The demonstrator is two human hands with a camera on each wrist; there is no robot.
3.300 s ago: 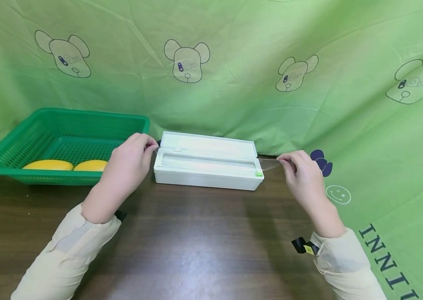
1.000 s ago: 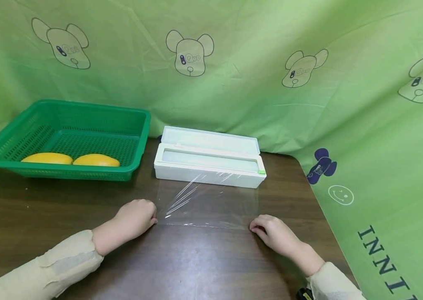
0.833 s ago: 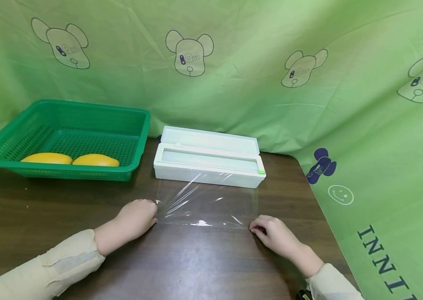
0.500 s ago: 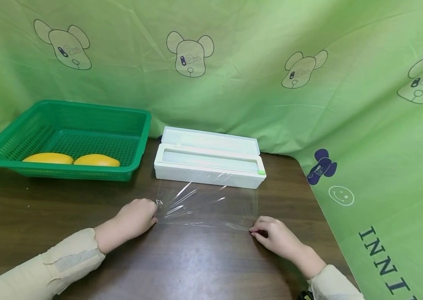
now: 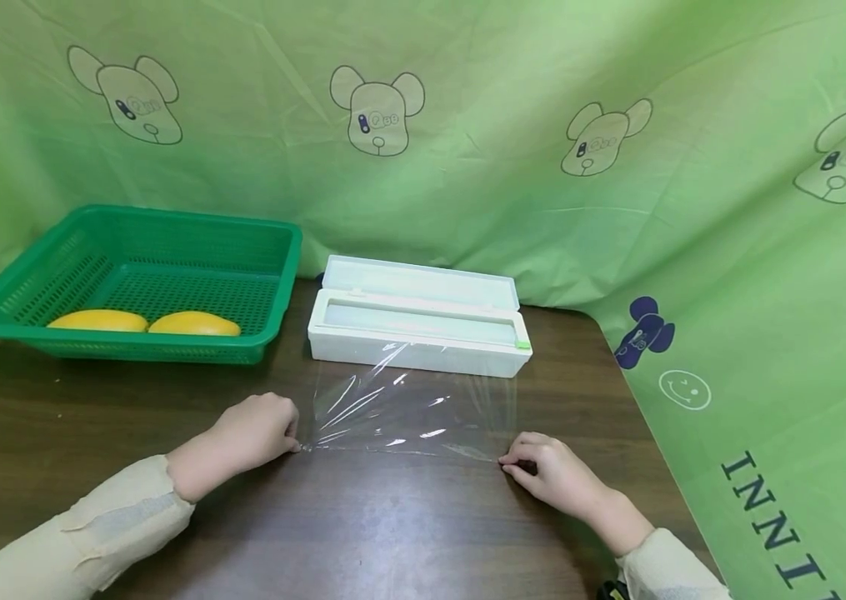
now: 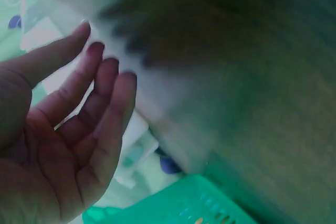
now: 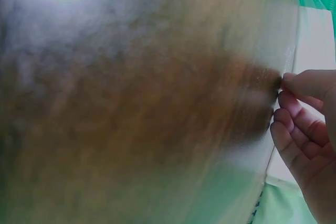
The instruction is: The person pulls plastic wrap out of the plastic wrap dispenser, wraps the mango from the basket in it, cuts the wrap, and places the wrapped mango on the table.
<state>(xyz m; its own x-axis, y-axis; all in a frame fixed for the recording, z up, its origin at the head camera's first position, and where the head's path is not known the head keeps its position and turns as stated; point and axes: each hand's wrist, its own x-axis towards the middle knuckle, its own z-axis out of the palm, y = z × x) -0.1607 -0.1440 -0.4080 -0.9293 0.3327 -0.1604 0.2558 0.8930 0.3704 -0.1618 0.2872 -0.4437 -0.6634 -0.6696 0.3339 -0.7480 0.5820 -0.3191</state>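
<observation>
A sheet of clear cling film (image 5: pixel 407 417) stretches over the table from a white cling film dispenser (image 5: pixel 423 354), whose lid stands raised at the back. In the head view my left hand (image 5: pixel 253 433) pinches the sheet's near left corner, drawn out to a point. The left wrist view shows this left hand (image 6: pixel 73 114) with thumb and fingertips close together; the film there is hard to see. At the near right corner my right hand (image 5: pixel 553 471) holds the film between thumb and forefinger. The right wrist view has the same right hand (image 7: pixel 310 124) at the film's edge.
A green plastic basket (image 5: pixel 283 292) stands at the back left. Inside it lie two yellow oval fruits (image 5: pixel 96 320), perhaps mangoes. A green curtain (image 5: pixel 468 200) hangs behind and to the right of the dark wooden table (image 5: pixel 362 533).
Both hands came from beside the dispenser toward the table's front, drawing the film out. Over the last half second the left hand shifted slightly left, stretching its corner; the right hand stayed put.
</observation>
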